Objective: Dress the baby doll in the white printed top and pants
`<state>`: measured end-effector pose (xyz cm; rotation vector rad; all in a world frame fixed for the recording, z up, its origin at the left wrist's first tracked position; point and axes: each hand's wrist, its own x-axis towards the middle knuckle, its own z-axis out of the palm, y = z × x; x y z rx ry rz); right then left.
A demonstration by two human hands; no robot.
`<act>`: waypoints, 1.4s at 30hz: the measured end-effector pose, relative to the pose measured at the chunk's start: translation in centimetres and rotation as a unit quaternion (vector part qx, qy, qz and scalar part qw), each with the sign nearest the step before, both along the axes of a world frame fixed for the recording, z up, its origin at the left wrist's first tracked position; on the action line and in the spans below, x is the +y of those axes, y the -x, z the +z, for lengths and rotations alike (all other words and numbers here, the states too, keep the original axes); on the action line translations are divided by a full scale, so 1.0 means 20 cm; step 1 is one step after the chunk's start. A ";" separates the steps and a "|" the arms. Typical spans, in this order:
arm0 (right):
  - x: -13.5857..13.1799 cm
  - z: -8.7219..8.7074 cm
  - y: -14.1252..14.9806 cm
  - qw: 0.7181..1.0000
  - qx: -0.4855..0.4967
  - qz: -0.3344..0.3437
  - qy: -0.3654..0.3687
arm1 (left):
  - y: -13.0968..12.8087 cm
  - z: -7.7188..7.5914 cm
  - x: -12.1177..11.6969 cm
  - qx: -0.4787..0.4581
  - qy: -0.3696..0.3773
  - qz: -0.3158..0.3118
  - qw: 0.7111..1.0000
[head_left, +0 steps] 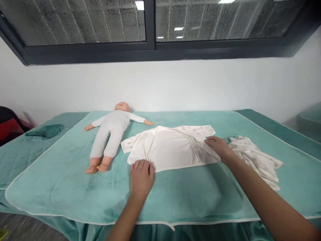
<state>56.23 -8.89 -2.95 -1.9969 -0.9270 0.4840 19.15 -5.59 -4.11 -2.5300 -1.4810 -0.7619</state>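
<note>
A white baby shirt (173, 149) lies spread out on the teal blanket, its sleeves patterned with small prints and pointing away to both sides. My left hand (141, 175) is at its lower left corner, fingers bent over the hem with the fingertips partly hidden. At the right side, my right hand (219, 149) pinches the shirt's edge between thumb and fingers, close to the right sleeve. Left of the shirt, a baby doll (112, 130) in a white bodysuit lies on its back, arms spread and feet toward me.
A crumpled white printed cloth (255, 159) lies right of my right hand. The teal blanket (67, 194) covers the bed, with a small dark teal pillow (45, 131) at the left. Behind are a white wall (200, 87) and a dark-framed window (150, 50).
</note>
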 end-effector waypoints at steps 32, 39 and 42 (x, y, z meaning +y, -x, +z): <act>0.05 -0.16 0.47 0.870 -0.425 0.249 0.040 | 0.09 0.04 -0.01 -0.192 0.064 -0.054 0.978; 0.29 0.02 0.79 0.941 -0.212 0.265 0.000 | 0.59 0.41 0.13 -0.311 -0.024 0.028 0.950; 0.50 0.12 1.12 0.942 -0.119 0.312 -0.033 | 0.81 0.40 0.32 -0.310 0.027 0.132 0.941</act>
